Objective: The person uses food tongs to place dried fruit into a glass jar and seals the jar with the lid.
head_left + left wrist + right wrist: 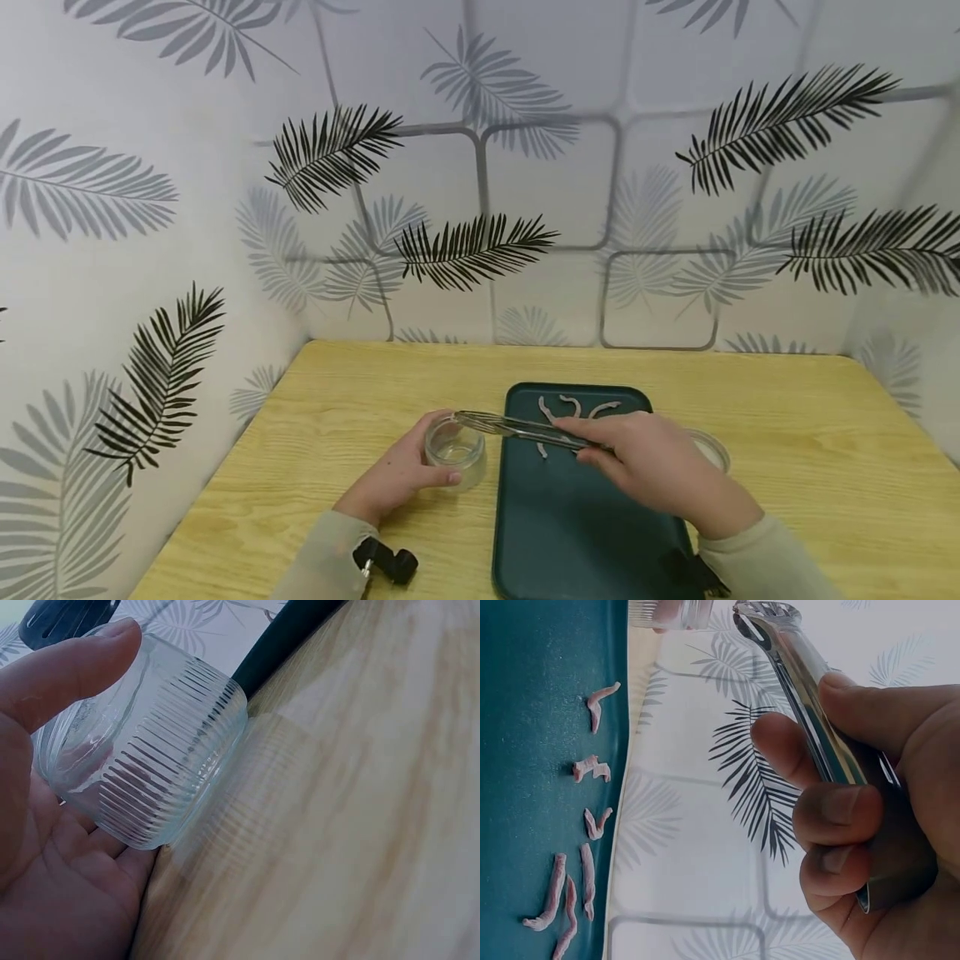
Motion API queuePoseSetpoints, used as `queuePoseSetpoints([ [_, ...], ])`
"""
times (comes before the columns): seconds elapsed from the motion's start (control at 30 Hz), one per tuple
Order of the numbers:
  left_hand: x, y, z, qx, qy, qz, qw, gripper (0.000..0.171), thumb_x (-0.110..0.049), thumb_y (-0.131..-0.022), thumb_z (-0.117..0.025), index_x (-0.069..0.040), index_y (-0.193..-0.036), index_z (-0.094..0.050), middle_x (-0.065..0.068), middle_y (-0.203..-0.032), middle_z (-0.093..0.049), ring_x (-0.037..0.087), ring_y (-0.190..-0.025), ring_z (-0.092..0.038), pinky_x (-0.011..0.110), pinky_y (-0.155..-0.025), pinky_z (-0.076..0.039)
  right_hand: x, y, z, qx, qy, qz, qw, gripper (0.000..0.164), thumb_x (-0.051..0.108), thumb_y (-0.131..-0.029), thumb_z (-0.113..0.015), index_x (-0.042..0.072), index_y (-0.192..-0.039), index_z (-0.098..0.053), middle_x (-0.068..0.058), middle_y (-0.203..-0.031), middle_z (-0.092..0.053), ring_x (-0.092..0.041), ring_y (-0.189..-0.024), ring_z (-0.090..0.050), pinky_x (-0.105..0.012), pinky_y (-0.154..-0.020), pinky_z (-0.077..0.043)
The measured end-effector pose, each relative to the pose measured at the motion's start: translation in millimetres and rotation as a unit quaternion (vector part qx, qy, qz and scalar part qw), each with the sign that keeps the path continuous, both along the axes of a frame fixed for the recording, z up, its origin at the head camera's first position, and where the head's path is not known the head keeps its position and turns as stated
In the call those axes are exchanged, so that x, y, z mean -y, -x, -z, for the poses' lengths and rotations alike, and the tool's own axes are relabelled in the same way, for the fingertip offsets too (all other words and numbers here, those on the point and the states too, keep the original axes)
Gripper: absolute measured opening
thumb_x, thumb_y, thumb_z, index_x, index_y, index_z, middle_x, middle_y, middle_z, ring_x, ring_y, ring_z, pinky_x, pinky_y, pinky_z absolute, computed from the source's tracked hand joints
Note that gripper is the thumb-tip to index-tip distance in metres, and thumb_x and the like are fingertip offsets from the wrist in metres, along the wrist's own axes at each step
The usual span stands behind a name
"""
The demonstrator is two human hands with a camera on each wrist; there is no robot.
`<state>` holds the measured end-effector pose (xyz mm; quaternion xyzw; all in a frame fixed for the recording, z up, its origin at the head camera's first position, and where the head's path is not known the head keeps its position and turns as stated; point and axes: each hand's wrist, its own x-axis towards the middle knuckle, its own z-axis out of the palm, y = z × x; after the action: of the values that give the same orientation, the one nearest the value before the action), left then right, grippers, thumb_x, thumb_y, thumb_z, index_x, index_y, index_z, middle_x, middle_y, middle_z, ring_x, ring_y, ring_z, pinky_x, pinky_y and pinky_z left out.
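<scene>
My left hand (401,471) grips a clear ribbed glass jar (172,742) on the table, thumb on one side and fingers round the other. The jar has no lid on it. In my right hand (648,458) is a pair of metal tongs (810,697), held with its tips over the jar's mouth. Those tips are close together; whether anything small is between them I cannot tell. Under the right hand lies a dark green tray (577,533). Several thin pinkish meat-like strips (589,881) are spread over its far part, some partly hidden by hand and tongs in the head view.
A round clear lid-like piece (711,450) rests to the right of the tray, partly covered by the right hand. The wooden table (390,375) meets a leaf-patterned wall (540,308) at the back. Black camera mounts (386,560) sit on both wrists.
</scene>
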<state>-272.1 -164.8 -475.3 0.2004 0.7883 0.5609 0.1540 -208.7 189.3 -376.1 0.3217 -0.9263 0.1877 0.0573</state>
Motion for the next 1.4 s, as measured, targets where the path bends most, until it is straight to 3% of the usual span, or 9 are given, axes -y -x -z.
queuePoseSetpoints([
  [0.4, -1.1, -2.7, -1.0, 0.007, -0.013, 0.004, 0.9999, 0.080, -0.015, -0.086, -0.082, -0.023, -0.152, -0.038, 0.006, -0.148, -0.047, 0.027, -0.129, -0.052, 0.047, -0.107, -0.036, -0.3, -0.7, 3.7, 0.015, -0.005, 0.001, 1.000, 0.051, 0.033, -0.098, -0.068, 0.033, -0.147, -0.055, 0.024, -0.074, -0.054, 0.001, -0.050, -0.039, -0.025, -0.050, -0.038],
  [0.97, -0.8, 0.8, -0.5, -0.001, -0.014, 0.007, 0.9999, 0.083, -0.015, -0.086, -0.083, -0.018, -0.155, -0.036, 0.008, -0.153, -0.045, 0.029, -0.136, -0.047, 0.049, -0.110, -0.033, -14.4, 9.2, 5.9, 0.050, -0.011, 0.057, 0.997, 0.051, 0.033, -0.098, -0.068, 0.026, -0.147, -0.056, 0.017, -0.092, -0.065, -0.002, -0.050, -0.042, -0.028, -0.052, -0.039],
  [1.4, 0.5, 0.3, -0.7, -0.002, -0.013, 0.013, 0.9998, 0.084, -0.018, -0.088, -0.082, -0.016, -0.156, -0.033, 0.008, -0.154, -0.043, 0.028, -0.137, -0.046, 0.051, -0.111, -0.032, -34.1, 22.9, 15.1, 0.054, -0.027, 0.079, 0.995, 0.052, 0.029, -0.098, -0.068, 0.016, -0.147, -0.056, 0.014, -0.065, -0.055, -0.006, -0.047, -0.040, -0.031, -0.054, -0.038],
])
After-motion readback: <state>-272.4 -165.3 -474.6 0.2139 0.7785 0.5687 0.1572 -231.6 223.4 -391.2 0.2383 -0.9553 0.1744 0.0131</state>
